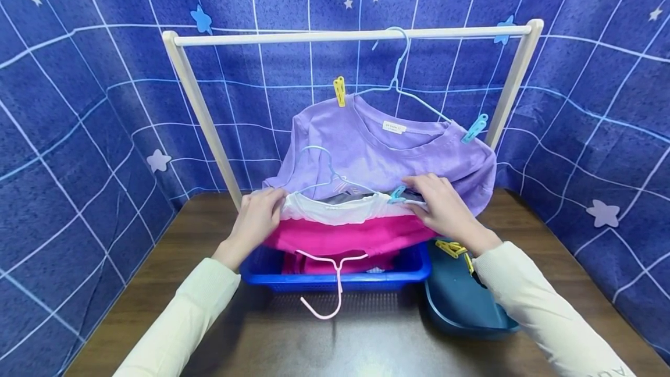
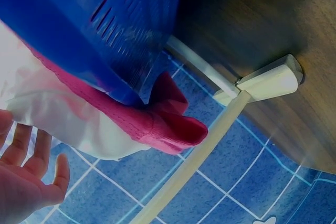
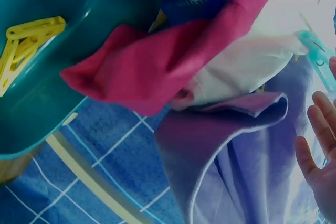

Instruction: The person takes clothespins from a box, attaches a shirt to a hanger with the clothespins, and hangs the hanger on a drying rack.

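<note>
A white-and-pink shirt [image 1: 345,237] is on a light blue hanger [image 1: 331,170], held up above the blue basket [image 1: 335,278]. My left hand [image 1: 257,223] pinches its left shoulder; in the left wrist view the fingertips meet the white cloth. A blue clothespin [image 1: 398,194] sits at the shirt's right shoulder. Beside that pin is my right hand [image 1: 445,208], thumb and forefinger spread apart; in the right wrist view its fingers extend near the pin's end. Behind hangs a purple shirt [image 1: 377,138] with a yellow clothespin [image 1: 339,91] and another blue clothespin [image 1: 474,128] at its shoulders.
A white rack [image 1: 293,38] carries the purple shirt's blue hanger [image 1: 395,71]. A pink hanger [image 1: 338,284] lies across the basket's front. At the right stands a teal bin [image 1: 460,307] with yellow clothespins [image 1: 452,248]. Blue patterned cloth [image 1: 78,103] surrounds the wooden table [image 1: 366,348].
</note>
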Action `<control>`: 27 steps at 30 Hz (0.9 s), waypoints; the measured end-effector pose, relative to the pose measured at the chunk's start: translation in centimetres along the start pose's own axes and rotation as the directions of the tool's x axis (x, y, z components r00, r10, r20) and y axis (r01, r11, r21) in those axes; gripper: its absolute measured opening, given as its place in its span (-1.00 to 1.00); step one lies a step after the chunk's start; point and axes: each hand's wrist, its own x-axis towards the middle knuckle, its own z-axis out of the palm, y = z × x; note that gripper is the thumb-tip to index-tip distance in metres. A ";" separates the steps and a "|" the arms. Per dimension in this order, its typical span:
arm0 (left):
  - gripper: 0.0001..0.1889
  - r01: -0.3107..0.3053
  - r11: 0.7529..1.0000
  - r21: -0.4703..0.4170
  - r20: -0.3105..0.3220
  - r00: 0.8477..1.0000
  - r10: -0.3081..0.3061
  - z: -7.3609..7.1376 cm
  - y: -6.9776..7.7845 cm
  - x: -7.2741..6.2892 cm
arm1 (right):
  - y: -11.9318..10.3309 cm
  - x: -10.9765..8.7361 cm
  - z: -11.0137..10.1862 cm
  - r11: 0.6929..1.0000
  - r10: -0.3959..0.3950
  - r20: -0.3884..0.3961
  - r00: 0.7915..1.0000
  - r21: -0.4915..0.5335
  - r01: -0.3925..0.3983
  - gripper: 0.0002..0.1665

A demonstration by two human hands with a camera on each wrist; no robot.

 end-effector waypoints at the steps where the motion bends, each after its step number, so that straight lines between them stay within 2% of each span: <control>1: -0.87 0.000 1.000 -0.001 -0.002 1.000 0.000 0.0 0.0 0.0 | 0.0 -0.1 -0.2 1.000 -0.003 -0.002 1.000 -0.003 0.003 -0.49; 15: -0.87 -0.006 1.000 -0.006 -0.012 1.000 0.006 0.0 -0.1 0.1 | 1.0 -2.2 -2.0 0.994 -0.079 -0.056 0.995 -0.080 0.075 -0.60; 27: -0.87 -0.006 1.000 -0.011 -0.008 1.000 0.005 0.1 -0.1 0.0 | 1.8 -4.8 -3.4 0.990 -0.097 0.014 0.995 -0.102 0.098 -0.60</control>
